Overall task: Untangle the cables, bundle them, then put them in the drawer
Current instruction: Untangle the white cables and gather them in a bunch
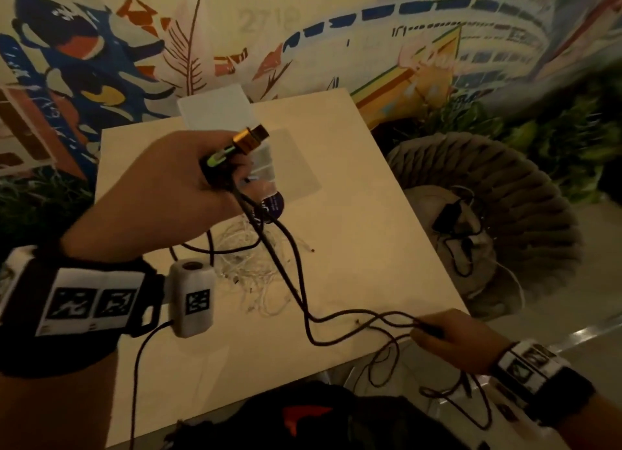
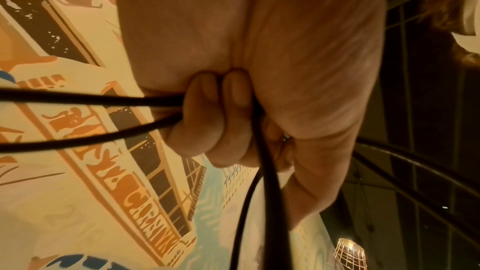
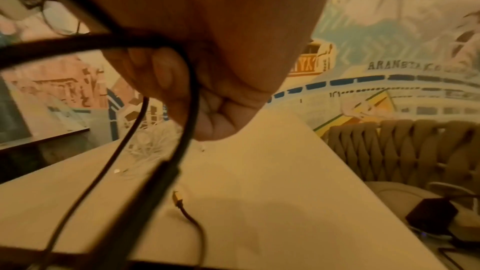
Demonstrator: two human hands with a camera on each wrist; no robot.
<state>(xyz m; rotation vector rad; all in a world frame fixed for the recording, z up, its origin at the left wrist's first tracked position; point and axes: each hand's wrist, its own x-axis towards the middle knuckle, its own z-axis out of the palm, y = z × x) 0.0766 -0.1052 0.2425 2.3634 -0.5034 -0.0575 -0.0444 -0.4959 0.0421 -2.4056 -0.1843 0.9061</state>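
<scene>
My left hand is raised over the table and grips the black cable near its gold and green plug, which pokes out above my fist. In the left wrist view my curled fingers clamp several black strands. The cable runs down and right to my right hand, which holds its strands at the table's right edge. The right wrist view shows that hand's fingers curled round the black cable. A tangle of thin white cables lies on the table between my hands.
The pale table carries a white box, a clear plastic sheet and a dark round tag. A woven chair with a cushion and small black device stands to the right. A dark bag sits below the front edge.
</scene>
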